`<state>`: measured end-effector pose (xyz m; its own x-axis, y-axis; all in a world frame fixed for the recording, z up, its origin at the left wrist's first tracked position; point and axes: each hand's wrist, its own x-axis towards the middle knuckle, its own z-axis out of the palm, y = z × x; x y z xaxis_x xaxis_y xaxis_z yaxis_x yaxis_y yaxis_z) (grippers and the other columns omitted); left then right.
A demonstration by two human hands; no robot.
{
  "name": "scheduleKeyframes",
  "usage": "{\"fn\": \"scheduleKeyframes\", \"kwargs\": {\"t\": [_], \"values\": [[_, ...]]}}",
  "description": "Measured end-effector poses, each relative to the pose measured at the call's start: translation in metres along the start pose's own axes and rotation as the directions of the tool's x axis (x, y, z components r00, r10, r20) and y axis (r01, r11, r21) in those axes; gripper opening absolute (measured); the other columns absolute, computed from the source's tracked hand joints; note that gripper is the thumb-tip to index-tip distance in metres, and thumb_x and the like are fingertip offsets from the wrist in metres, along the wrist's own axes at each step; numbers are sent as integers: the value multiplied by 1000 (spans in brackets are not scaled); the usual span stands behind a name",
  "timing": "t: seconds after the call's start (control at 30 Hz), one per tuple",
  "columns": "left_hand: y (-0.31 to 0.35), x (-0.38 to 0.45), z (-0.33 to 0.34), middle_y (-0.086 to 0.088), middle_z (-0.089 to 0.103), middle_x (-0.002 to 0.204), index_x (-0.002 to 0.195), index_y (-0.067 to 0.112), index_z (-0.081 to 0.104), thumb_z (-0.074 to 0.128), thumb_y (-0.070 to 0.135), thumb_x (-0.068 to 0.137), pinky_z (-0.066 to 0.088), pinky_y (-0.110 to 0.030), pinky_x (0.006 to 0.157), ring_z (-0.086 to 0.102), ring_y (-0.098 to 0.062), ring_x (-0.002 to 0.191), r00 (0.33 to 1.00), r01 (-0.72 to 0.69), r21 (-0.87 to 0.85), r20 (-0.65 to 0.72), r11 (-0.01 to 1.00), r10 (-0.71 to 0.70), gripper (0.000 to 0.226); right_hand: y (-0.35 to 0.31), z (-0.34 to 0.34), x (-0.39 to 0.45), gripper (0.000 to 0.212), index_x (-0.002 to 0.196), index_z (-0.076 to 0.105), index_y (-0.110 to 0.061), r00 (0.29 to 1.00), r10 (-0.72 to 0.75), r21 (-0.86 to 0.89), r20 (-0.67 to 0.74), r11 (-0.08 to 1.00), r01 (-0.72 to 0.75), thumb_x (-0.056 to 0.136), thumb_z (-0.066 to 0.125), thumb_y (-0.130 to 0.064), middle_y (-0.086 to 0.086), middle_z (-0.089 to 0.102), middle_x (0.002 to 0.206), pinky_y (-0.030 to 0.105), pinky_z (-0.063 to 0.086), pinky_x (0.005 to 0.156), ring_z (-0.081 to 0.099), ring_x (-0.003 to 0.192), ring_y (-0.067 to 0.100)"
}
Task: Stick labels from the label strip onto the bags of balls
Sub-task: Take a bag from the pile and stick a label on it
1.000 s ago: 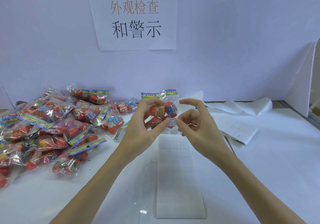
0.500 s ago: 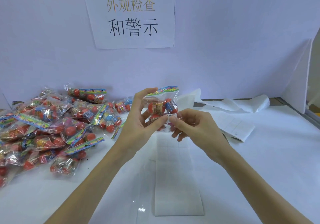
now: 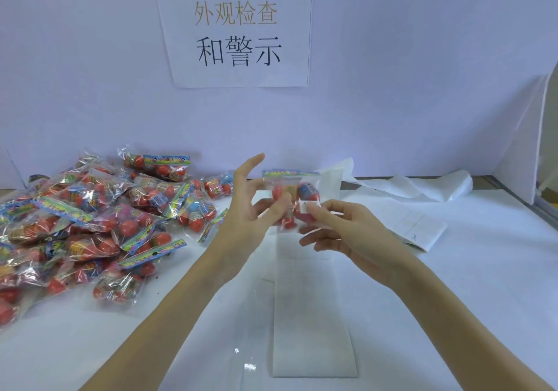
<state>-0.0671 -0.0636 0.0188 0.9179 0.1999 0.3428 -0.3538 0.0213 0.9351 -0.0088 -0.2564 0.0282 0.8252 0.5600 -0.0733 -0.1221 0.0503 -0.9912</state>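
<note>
My left hand (image 3: 249, 212) holds a clear bag of balls (image 3: 290, 189) above the table, thumb on its front, fingers behind it and the index finger raised straight. The bag has red balls, one blue ball and a colourful header. My right hand (image 3: 344, 230) pinches the bag's lower right part, its thumb pressing a small white label (image 3: 303, 208) onto the front. The white label strip (image 3: 312, 315) lies flat on the table below both hands.
A big pile of several bags of balls (image 3: 90, 218) covers the table's left side. Used white backing strips (image 3: 413, 221) lie behind my right hand, one curling along the back wall (image 3: 392, 118). A paper sign (image 3: 237, 37) hangs on the wall.
My right hand brought the label to the bag's front and now presses it on. My left index finger lifted off the bag, and the bag tilted a little.
</note>
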Motion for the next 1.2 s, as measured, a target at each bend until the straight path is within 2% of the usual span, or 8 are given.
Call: {"fn": "scheduleKeyframes", "kwargs": {"t": [0.17, 0.3, 0.5, 0.7, 0.83, 0.93, 1.07, 1.2], "values": [[-5, 11, -24, -2, 58, 126, 132, 24, 51, 60, 23, 106, 57, -33, 80, 65, -24, 108, 931, -54, 407, -310, 912, 193, 28, -23, -21, 2, 33, 110, 75, -13, 997, -69, 398, 24, 916, 53, 89, 73, -39, 8, 73, 106, 23, 57, 68, 75, 87, 19], [-19, 17, -57, -16, 55, 129, 128, 5, 62, 64, 10, 97, 41, -44, 100, 53, -39, 118, 911, 64, 919, -213, 389, 354, 32, -40, -39, -9, 75, 159, 36, -35, 780, -463, 844, 421, 515, -150, 93, 65, -56, 6, 61, 134, 27, 49, 87, 66, 102, 19], [-46, 11, -74, -3, 41, 155, 144, 20, 49, 45, 40, 107, 24, -39, 119, 30, -28, 148, 979, 163, 978, -177, -130, -103, 42, -16, -26, 0, 69, 152, 54, -17, 861, -248, 577, 445, 814, -64, 96, 66, -55, 1, 67, 103, 24, 51, 70, 61, 77, 13], [-33, 19, -80, -10, 63, 126, 130, 7, 61, 70, 28, 98, 37, -35, 101, 46, -31, 120, 988, 151, 975, -152, 163, -7, 39, -6, -20, 5, 58, 137, 68, -16, 902, -134, 424, 411, 904, -59, 93, 73, -53, 0, 68, 98, 24, 50, 69, 60, 76, 14], [-31, 11, -72, -4, 48, 146, 146, 23, 48, 54, 76, 90, 28, -44, 111, 39, -33, 135, 955, 206, 971, -226, -118, -192, 78, -3, -17, 6, 59, 133, 71, -17, 920, -93, 385, 382, 921, -67, 88, 78, -54, 0, 67, 96, 24, 50, 68, 59, 75, 14], [-29, 7, -70, -6, 40, 153, 153, 22, 36, 47, 54, 103, 30, -45, 113, 37, -35, 138, 935, 155, 972, -202, -176, -291, 60, -2, -17, 6, 58, 132, 71, -16, 929, -68, 371, 365, 925, -78, 87, 79, -53, 0, 66, 95, 25, 50, 67, 59, 74, 14], [-22, 14, -68, -15, 63, 123, 141, 5, 39, 53, 8, 97, 48, -47, 92, 60, -39, 114, 976, 217, 960, -215, 177, -31, 45, 1, -18, 9, 55, 131, 72, -15, 935, -48, 375, 351, 922, -93, 89, 78, -50, 0, 65, 94, 25, 50, 67, 58, 74, 14], [-9, 15, -54, 2, 65, 91, 111, 13, 53, 66, 16, 99, 40, -30, 68, 63, -20, 82, 921, 122, 793, -315, 597, 230, 18, 4, -16, 10, 51, 131, 73, -15, 956, -21, 377, 294, 921, -95, 89, 80, -43, 2, 66, 98, 25, 52, 67, 60, 77, 15]]}}
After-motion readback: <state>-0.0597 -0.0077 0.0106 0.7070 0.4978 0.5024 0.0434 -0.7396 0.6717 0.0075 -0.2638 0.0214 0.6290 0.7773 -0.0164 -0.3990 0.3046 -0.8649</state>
